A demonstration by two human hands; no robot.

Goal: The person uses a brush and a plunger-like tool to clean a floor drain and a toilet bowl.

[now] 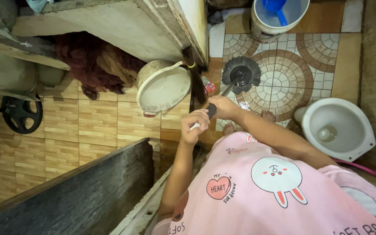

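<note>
I hold a long-handled toilet brush with both hands. Its round black bristle head (pixel 240 74) rests on the patterned floor tiles. My right hand (pixel 223 106) is closed around the dark part of the handle. My left hand (pixel 193 127) grips the white end of the handle, just behind and below the right hand. My pink printed shirt (pixel 257 187) fills the lower right, and my bare feet (pixel 266 115) show beyond my forearm.
A white toilet bowl (pixel 339 129) sits at the right. A white bucket with a blue dipper (pixel 278 16) stands at the top. A dirty white basin (pixel 162 89) and a dark broom (pixel 195 82) lean by a door edge. A dark wooden plank (pixel 79 196) crosses the lower left.
</note>
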